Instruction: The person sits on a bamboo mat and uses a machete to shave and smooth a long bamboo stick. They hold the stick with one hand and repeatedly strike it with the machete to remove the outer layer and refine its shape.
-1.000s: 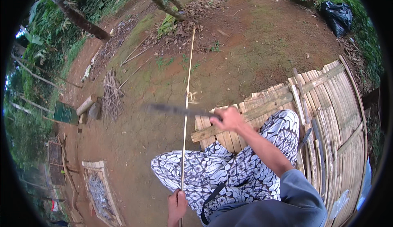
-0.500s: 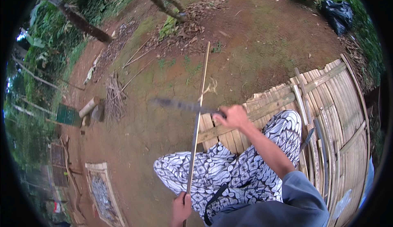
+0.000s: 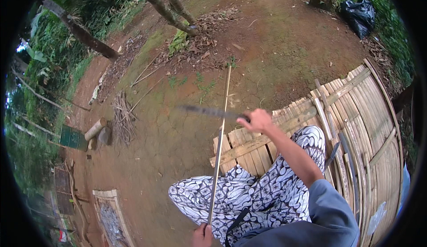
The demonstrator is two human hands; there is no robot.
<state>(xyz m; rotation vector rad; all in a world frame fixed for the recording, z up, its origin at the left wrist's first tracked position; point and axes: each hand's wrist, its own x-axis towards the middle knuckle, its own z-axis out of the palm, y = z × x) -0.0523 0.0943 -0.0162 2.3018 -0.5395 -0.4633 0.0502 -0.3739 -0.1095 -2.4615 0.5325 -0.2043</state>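
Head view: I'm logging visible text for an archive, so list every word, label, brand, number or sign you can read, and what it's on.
None can be read.
The blade in the right hand is motion-blurred.
The green box-like object is too small to tell.

No readable lettering, labels, brands, numbers or signs on anything here.
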